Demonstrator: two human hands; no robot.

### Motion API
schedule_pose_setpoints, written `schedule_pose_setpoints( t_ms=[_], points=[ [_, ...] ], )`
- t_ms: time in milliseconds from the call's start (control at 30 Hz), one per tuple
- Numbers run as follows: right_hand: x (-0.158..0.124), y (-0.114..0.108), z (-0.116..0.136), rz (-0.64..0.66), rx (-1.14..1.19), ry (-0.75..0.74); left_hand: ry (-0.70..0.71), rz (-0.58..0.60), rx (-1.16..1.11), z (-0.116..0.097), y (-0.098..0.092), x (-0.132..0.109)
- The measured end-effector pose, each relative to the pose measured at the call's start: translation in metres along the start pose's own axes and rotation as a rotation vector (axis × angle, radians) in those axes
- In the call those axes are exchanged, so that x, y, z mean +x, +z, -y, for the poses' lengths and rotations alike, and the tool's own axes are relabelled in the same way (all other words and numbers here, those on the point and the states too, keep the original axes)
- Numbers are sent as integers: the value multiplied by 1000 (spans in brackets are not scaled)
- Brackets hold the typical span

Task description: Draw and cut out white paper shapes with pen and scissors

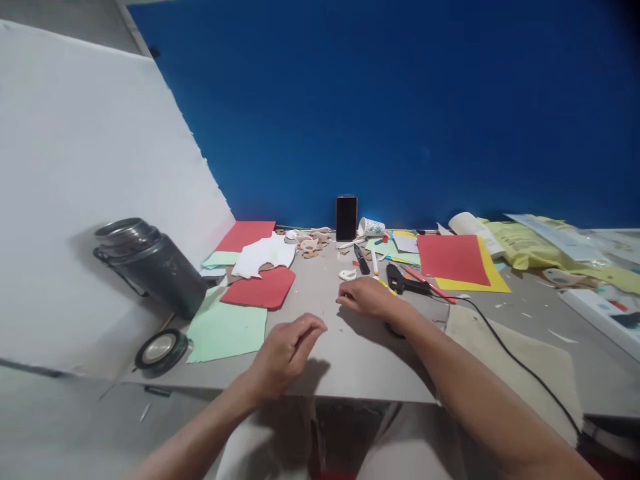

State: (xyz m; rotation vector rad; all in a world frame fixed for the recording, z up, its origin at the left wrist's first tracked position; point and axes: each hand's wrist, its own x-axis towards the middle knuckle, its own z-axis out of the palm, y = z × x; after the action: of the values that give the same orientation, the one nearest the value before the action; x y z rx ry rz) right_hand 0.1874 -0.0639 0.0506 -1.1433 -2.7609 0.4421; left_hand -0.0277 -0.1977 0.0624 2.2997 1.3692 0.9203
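My left hand (286,352) is over the front of the grey table (325,373), its fingertips pressed together. Whatever it may pinch is too small or hidden to make out. Farther forward, my right hand (365,297) is closed with the fingers curled down, and their inner side is hidden. Just beyond it lies a small white cutout (347,274). A black glue gun (405,280) rests right of that hand, its cord (500,340) running toward the front right edge. Nearest my left hand are a light green sheet (230,330) and red paper (263,290).
A dark flask (155,267) stands open at the left, its lid (161,350) near the edge. A phone (347,219) leans at the back beside a tipped paper cup (373,227). Red paper (453,259) and a beige cloth (515,353) lie right.
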Motion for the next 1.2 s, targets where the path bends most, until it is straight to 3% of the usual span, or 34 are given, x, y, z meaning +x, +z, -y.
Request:
schedule_pose_setpoints(
  t_ms=[67, 133, 200, 267, 333, 400, 500, 567, 633, 700, 767, 833, 933, 1067, 1200],
  points=[
    [-4, 0, 4, -152, 138, 0, -85, -81, -74, -7, 2, 28],
    [-10, -1, 12, -388, 150, 44, -227, -250, -212, -15, 12, 63],
    [-15, -1, 19, -547, 14, 43, -359, -254, -423, -25, 28, 93],
    [-18, 0, 23, -517, -95, -74, -362, -170, -488, -37, 46, 109],
    [-15, 2, 18, -451, -130, -178, -338, -128, -477, -48, 61, 109],
    [-10, 3, 6, -463, -114, -110, -310, -124, -488, -49, 65, 97],
    [-2, 3, -19, -575, -19, 187, -267, -25, -487, -18, 36, 83],
    [1, 3, -30, -614, 10, 295, -336, -4, -198, 23, 0, 87],
    [1, 3, -32, -605, 12, 282, -473, -88, 293, 70, -38, 100],
    [1, 4, -28, -546, 4, 222, -545, -136, 439, 111, -69, 115],
    [2, 5, -22, -461, -10, 183, -586, -141, 519, 142, -86, 125],
    [3, 7, -19, -389, -20, 163, -602, -122, 580, 164, -87, 127],
    [4, 10, -21, -337, -25, 152, -569, -70, 629, 183, -70, 124],
    [3, 10, -28, -317, -14, 137, -471, -16, 638, 192, -49, 119],
    [2, 6, -28, -306, -12, 162, -416, -38, 631, 193, -50, 120]
  ],
)
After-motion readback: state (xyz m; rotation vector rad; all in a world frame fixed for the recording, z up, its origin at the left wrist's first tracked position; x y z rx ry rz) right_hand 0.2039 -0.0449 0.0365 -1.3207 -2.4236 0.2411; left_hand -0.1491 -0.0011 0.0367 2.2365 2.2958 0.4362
